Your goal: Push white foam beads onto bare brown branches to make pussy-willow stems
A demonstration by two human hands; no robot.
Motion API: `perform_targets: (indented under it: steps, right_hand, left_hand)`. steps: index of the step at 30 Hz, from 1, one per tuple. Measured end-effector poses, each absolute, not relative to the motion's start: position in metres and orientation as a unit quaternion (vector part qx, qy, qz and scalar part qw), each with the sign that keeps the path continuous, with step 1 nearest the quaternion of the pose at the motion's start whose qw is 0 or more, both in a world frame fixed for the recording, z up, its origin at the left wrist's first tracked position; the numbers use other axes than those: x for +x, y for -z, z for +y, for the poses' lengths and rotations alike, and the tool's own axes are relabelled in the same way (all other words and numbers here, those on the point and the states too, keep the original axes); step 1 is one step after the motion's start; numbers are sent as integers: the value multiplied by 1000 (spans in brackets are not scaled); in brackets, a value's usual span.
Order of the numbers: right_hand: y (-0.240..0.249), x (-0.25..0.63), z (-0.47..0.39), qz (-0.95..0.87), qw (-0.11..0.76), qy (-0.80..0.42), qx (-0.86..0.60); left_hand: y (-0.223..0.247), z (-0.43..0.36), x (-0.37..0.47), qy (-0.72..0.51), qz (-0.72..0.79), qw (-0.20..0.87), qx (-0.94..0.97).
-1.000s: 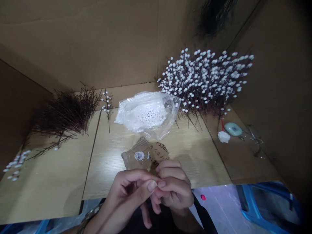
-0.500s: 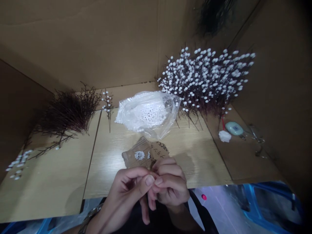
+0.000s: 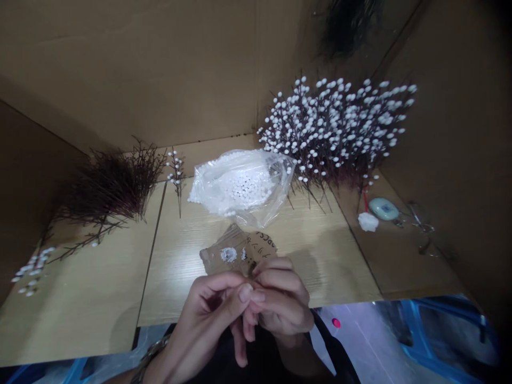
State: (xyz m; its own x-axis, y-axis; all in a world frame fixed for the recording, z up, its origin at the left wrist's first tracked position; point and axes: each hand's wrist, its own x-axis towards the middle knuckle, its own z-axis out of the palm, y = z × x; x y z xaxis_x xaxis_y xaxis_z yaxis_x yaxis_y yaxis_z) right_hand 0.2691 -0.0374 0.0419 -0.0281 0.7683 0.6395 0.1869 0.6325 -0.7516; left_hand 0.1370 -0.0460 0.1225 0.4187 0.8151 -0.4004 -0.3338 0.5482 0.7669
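My left hand [image 3: 220,309] and my right hand [image 3: 282,296] meet at the front edge of the table, thumbs and fingertips pinched together. Whatever lies between the fingertips is hidden or too small to name. Just beyond them is a torn piece of cardboard [image 3: 216,257] with handwriting and a white smear [image 3: 229,255] on it. Behind the cardboard lies an open clear plastic bag [image 3: 244,184] full of small white balls. A single dark stem with white berries [image 3: 175,170] lies left of the bag.
A pile of bare dark stems [image 3: 112,184] is at the left, a berry-tipped sprig [image 3: 32,272] near it. White-berried stems [image 3: 332,125] are heaped back right. A pale green oval object [image 3: 383,208] and a white lump [image 3: 368,222] lie at right. Cardboard walls [image 3: 160,74] enclose the table.
My right hand has shifted very slightly, its fingers turning a little against the left fingertips. Both hands stay pinched together in the same place. Things on the table have not moved.
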Motion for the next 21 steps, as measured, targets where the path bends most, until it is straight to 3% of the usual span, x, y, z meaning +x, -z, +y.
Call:
perform_targets:
  steps: [4,10,21]
  right_hand:
    - [-52,271,-37,-658,618,-244,-355]
    - [-68,266,-42,-540,722,-296,-316]
    - [-80,292,-48,-498,558,-541,-385]
  left_hand:
    - [-119,-48,137,-359,397,788,305]
    - [-122,-47,135,-336,393,803,298]
    - [-120,-34,133,-349,459,695,429]
